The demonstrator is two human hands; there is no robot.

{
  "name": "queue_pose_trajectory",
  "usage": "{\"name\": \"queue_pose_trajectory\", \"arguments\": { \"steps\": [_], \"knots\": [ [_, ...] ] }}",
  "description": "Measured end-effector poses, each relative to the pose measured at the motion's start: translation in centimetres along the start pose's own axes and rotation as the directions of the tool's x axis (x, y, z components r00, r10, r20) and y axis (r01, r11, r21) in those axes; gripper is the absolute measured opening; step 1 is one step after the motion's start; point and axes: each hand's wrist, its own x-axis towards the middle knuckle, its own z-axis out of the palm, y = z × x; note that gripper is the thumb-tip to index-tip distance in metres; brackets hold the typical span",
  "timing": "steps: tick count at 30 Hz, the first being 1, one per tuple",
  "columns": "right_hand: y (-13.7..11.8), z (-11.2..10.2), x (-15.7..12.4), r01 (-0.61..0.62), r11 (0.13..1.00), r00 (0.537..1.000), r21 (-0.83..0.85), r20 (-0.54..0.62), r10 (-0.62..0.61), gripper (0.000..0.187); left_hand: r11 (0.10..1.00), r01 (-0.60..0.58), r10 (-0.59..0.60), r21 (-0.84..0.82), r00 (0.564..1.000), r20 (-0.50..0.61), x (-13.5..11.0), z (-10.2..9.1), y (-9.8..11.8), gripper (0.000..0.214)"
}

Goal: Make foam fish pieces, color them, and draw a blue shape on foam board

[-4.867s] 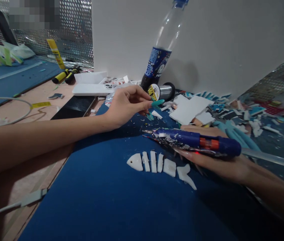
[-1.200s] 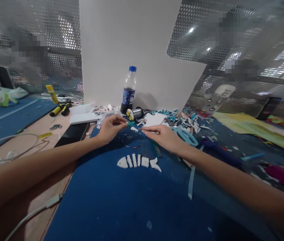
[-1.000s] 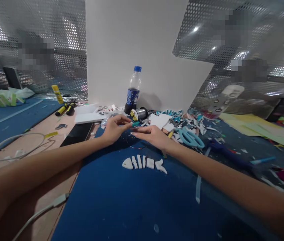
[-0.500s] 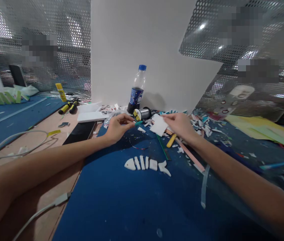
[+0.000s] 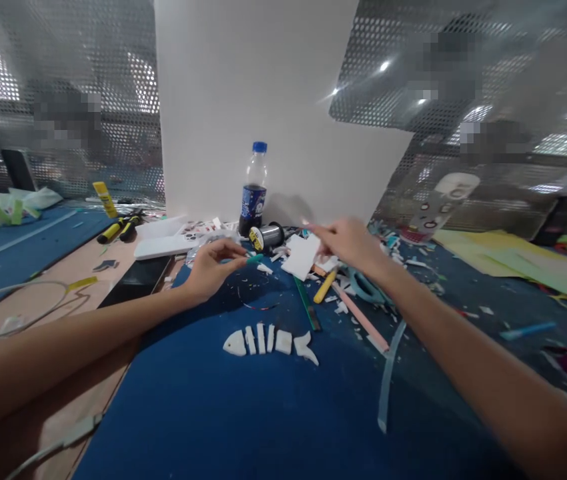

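Observation:
My left hand rests on the blue mat, its fingers pinched on a small teal piece. My right hand is raised over the scrap pile and grips a white foam sheet by its edge. Several white foam pieces laid out as a fish skeleton lie on the mat in front of both hands. A thin loop of wire lies between the fish and my left hand.
A cola bottle and a wire spool stand by the white board at the back. Teal scissors, a green ruler, a yellow marker, a clear glue stick and foam scraps lie to the right. A phone lies left.
The blue glue gun left my right hand early on. My right hand then reached to the scrap pile, picked up the white foam sheet and lifted it. My left hand kept its pinch.

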Motion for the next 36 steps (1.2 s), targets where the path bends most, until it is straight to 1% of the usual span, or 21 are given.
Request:
{"name": "queue_pose_trajectory", "arguments": {
  "steps": [1,3,5,7,9,12,14,18,20,22,24,27,29,32,34,36],
  "knots": [
    [-0.3,0.5,-0.1,0.025,0.998,0.999,0.052,0.037,-0.027,0.056,1.0,0.006,-0.006,-0.016,1.0,-0.003,0.0,0.0,0.1,0.013],
    [-0.8,1.6,-0.3,0.078,0.98,0.99,0.184,0.104,-0.098,0.052,0.998,0.024,-0.024,-0.054,1.0,-0.009,0.2,0.2,0.5,0.013],
    [-1.3,2.7,-0.6,0.12,0.937,0.966,0.328,0.179,-0.186,0.049,0.995,0.042,-0.044,-0.093,0.999,-0.02,0.3,0.4,1.0,0.013],
    [-1.7,3.9,-1.1,0.136,0.875,0.927,0.464,0.253,-0.278,0.048,0.991,0.057,-0.061,-0.125,0.998,-0.025,0.4,0.6,1.6,0.014],
    [-2.1,5.0,-1.7,0.124,0.807,0.874,0.577,0.321,-0.364,0.05,0.98,0.085,-0.089,-0.18,0.996,-0.014,0.3,0.8,2.2,0.016],
    [-2.5,6.4,-2.7,0.083,0.731,0.8,0.677,0.392,-0.454,0.068,0.945,0.14,-0.142,-0.296,0.99,0.016,0.0,1.1,2.9,0.018],
    [-2.6,7.0,-3.2,0.051,0.706,0.772,0.706,0.421,-0.476,0.074,0.927,0.158,-0.156,-0.34,0.987,0.033,-0.1,1.2,3.2,0.019],
    [-2.9,7.3,-3.8,-0.012,0.701,0.742,0.713,0.476,-0.471,0.067,0.921,0.153,-0.145,-0.357,0.988,0.051,-0.1,1.1,3.4,0.017],
    [-2.9,7.3,-3.8,-0.041,0.707,0.721,0.707,0.51,-0.468,0.059,0.917,0.149,-0.143,-0.37,0.989,0.044,0.1,1.1,3.5,0.017],
    [-2.9,7.4,-3.6,-0.058,0.717,0.71,0.694,0.534,-0.46,0.048,0.907,0.151,-0.147,-0.393,0.988,0.04,0.2,1.1,3.9,0.019],
    [-2.8,7.4,-3.4,-0.062,0.729,0.709,0.682,0.544,-0.448,0.036,0.899,0.153,-0.153,-0.41,0.988,0.035,0.3,1.1,4.2,0.02],
    [-2.6,7.1,-3.1,-0.058,0.738,0.714,0.672,0.545,-0.44,0.027,0.9,0.155,-0.16,-0.408,0.987,0.021,0.4,1.1,4.7,0.02],
    [-2.7,6.6,-3.0,-0.062,0.74,0.705,0.669,0.554,-0.442,0.026,0.906,0.155,-0.164,-0.393,0.986,0.011,0.5,1.1,4.6,0.019],
    [-2.7,5.7,-2.9,-0.081,0.737,0.668,0.671,0.586,-0.459,0.027,0.911,0.155,-0.175,-0.382,0.984,-0.017,0.6,1.1,4.1,0.018],
    [-2.7,5.3,-2.8,-0.094,0.734,0.641,0.672,0.606,-0.472,0.029,0.91,0.154,-0.182,-0.385,0.983,-0.036,0.6,1.1,3.6,0.017],
    [-2.6,5.0,-2.6,-0.103,0.731,0.633,0.674,0.612,-0.475,0.034,0.91,0.158,-0.191,-0.384,0.98,-0.048,0.6,1.1,3.1,0.018]
  ]
}}
